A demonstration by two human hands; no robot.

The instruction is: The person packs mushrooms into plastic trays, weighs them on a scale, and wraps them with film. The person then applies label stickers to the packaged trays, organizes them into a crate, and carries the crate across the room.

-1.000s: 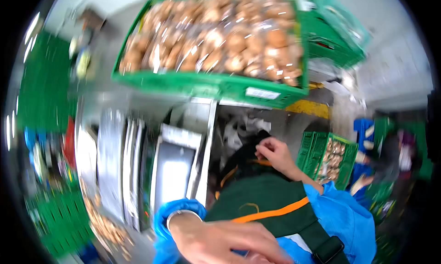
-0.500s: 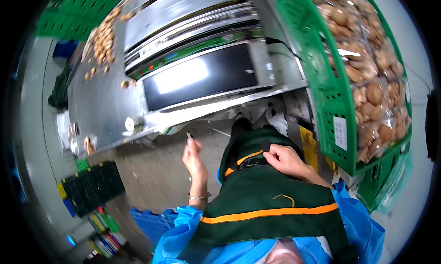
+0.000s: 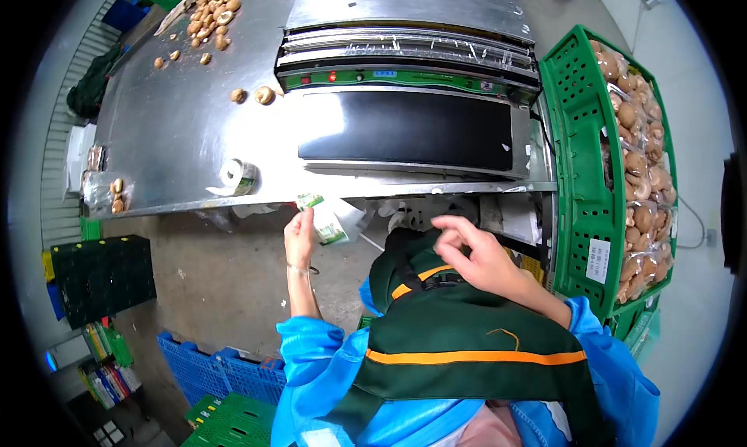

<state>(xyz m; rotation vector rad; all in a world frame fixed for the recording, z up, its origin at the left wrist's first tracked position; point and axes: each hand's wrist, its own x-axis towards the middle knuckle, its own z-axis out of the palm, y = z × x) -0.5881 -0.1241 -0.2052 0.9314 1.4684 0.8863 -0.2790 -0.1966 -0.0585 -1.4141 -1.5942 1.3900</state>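
Observation:
My left hand (image 3: 299, 241) pinches a small green-and-white printed label sheet (image 3: 331, 220) just below the edge of the steel table (image 3: 179, 147). In front of the apron (image 3: 467, 322) my right hand (image 3: 478, 256) hovers with its fingers apart and nothing in them. A roll of labels (image 3: 238, 176) lies on the table behind my left hand. Beyond both hands is a wrapping machine (image 3: 405, 132) with a black plate and a green control strip. Loose mushrooms (image 3: 214, 15) lie at the table's far left, and two more sit near the machine.
A green crate (image 3: 576, 151) of bagged mushrooms (image 3: 642, 167) stands at the right of the table. At the lower left are a dark crate stack (image 3: 105, 280), blue plastic pallets (image 3: 222, 369) and green crates (image 3: 237, 420). A small bag with mushrooms (image 3: 109, 194) lies at the table's left corner.
The view has turned and levelled toward the table. My left hand has risen to the table edge, and the label sheet now shows in it. My right hand's fingers have spread and lifted off the apron.

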